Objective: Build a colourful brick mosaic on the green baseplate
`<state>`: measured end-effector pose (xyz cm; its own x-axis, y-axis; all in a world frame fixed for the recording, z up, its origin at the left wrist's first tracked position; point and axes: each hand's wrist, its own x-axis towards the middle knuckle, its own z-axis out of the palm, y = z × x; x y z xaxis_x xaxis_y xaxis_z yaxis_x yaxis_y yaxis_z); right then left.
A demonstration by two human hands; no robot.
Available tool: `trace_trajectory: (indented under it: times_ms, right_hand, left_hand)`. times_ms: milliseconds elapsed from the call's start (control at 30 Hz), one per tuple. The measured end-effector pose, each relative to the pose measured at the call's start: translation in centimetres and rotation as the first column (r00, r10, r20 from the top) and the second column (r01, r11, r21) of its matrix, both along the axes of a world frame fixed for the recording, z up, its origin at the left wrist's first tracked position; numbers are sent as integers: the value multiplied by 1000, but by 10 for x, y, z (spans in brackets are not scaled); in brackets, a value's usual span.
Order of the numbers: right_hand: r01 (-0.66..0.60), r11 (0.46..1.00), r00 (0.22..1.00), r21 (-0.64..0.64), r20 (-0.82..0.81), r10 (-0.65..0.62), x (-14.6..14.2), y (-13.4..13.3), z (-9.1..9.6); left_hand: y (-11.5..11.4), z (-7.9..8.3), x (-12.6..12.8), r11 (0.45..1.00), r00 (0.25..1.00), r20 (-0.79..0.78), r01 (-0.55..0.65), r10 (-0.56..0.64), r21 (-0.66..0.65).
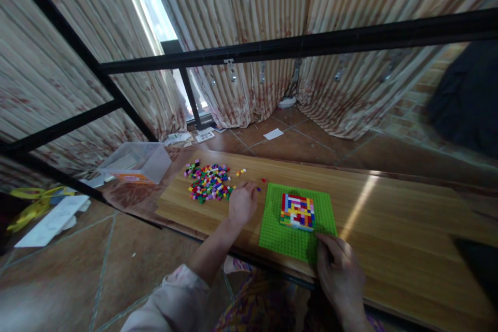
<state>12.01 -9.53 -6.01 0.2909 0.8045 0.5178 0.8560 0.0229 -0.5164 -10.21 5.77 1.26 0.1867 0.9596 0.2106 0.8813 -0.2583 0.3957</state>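
A green studded baseplate (282,233) lies on a wooden board (389,223) and carries a square patch of small coloured bricks (298,211). My right hand (340,270) rests at the plate's near right corner, fingers curled against its edge. My left hand (241,202) lies on the board between the plate and a pile of loose coloured bricks (209,182), fingers bent down onto the board near a few stray bricks. Whether it holds a brick is hidden.
A clear plastic box (136,162) stands at the board's far left. A black metal frame (295,44) crosses the view above. Curtains hang behind. White and yellow items (50,212) lie on the tiled floor at the left.
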Motion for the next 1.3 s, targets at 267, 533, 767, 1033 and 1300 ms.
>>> trace_trajectory:
  times_ms: [267, 533, 767, 1033, 1300]
  right_hand:
    - [-1, 1000, 1000, -18, -1, 0, -1, -1, 3]
    - [-13, 1000, 1000, 10, -2, 13, -3, 0, 2]
    - [-11, 1000, 1000, -19, -14, 10, -5, 0, 8]
    - [-28, 999, 999, -25, -42, 27, -5, 0, 8]
    - [-35, 999, 999, -17, -32, 35, -5, 1, 11]
  left_hand:
    - [16, 3, 12, 986, 983, -139, 106, -124, -126]
    - [-15, 9, 18, 983, 990, -54, 124, -132, -133]
    - [-77, 16, 40, 967, 907, 371, 243, -196, -82]
    - [-69, 8, 59, 947, 899, 299, 317, -319, 56]
    - [-67, 3, 66, 953, 917, 261, 287, -301, 93]
